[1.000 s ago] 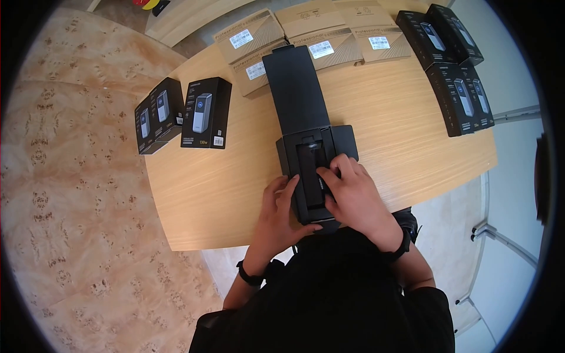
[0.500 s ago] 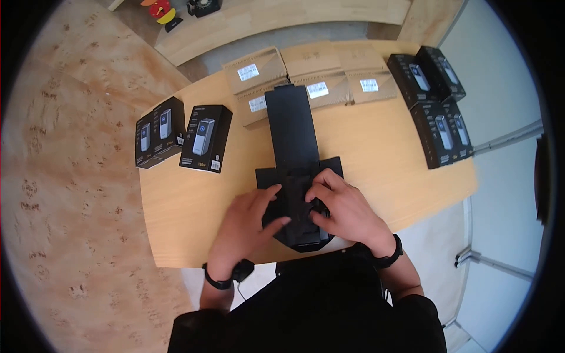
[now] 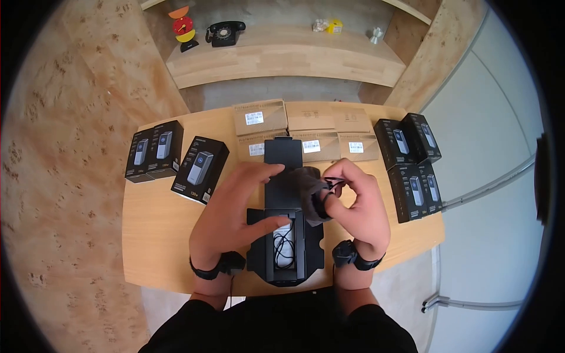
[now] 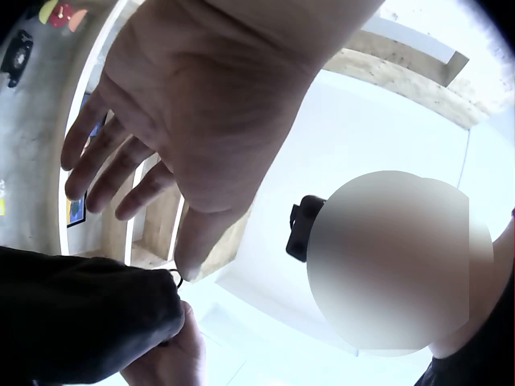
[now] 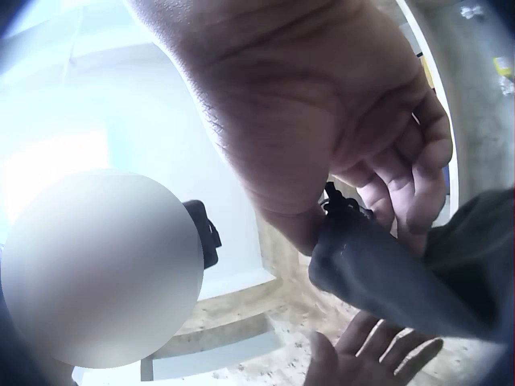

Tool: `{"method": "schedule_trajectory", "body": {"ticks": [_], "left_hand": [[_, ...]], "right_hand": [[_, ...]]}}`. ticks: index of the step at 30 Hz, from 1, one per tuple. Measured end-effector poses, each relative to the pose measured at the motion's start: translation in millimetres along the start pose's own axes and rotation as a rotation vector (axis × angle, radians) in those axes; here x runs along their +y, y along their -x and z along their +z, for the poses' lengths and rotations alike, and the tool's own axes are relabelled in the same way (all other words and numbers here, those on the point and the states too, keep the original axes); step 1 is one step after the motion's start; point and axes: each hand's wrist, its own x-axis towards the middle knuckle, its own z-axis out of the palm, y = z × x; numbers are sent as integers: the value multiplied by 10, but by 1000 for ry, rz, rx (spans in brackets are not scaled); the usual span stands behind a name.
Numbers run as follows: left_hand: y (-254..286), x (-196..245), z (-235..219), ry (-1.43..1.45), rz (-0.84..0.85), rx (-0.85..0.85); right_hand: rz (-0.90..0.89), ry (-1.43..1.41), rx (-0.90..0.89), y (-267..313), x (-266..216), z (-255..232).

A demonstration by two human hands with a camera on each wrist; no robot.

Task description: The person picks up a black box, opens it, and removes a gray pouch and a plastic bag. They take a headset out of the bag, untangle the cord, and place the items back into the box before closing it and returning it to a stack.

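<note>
My right hand [image 3: 366,213] pinches the gathered cord end of a dark grey drawstring pouch [image 3: 308,195], raised above an open black box [image 3: 254,259]. In the right wrist view the pouch [image 5: 394,277] slopes down and away from thumb and fingers. My left hand [image 3: 220,215] is spread on the pouch's other side, thumb apart from the fingers, holding nothing; the left wrist view shows its bare palm [image 4: 217,104]. Inside the box lies a looped black cable [image 3: 285,250] over something white. The box's long lid [image 3: 281,154] is folded back, its side flaps out.
Cardboard boxes [image 3: 259,120] with white labels stand along the table's [image 3: 159,247] back. Black printed boxes stand at left [image 3: 200,169] and right [image 3: 412,188]. Behind is a wooden shelf [image 3: 282,59] with a black rotary telephone [image 3: 225,33].
Both hands were at the box, the right fingers inside it. Now the right hand has lifted the pouch out, baring the cable, and the left hand has moved up and off the box.
</note>
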Motion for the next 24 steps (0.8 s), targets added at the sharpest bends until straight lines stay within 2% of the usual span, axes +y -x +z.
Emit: {"method": "schedule_trajectory", "body": {"ticks": [4, 6, 9, 12, 15, 18, 22, 23, 24], "left_hand": [[80, -109, -7, 78, -195, -60], [72, -124, 59, 176, -224, -117], [69, -127, 162, 156, -298, -104], [50, -125, 186, 192, -498, -138], [73, -181, 232, 213, -471, 23], [89, -237, 145, 182, -490, 106], [78, -371, -6, 305, -497, 158], [89, -399, 4, 311, -495, 188], [99, -423, 10, 318, -494, 218]], "right_hand": [[90, -214, 127, -62, 47, 87], [75, -213, 86, -81, 48, 148], [75, -227, -10, -89, 93, 250], [54, -192, -66, -121, 149, 346], [45, -239, -48, -177, 228, 414], [223, -363, -38, -168, 206, 318], [112, -119, -54, -131, 123, 234], [114, -73, -91, -123, 101, 233], [42, -54, -129, -117, 100, 232]]}}
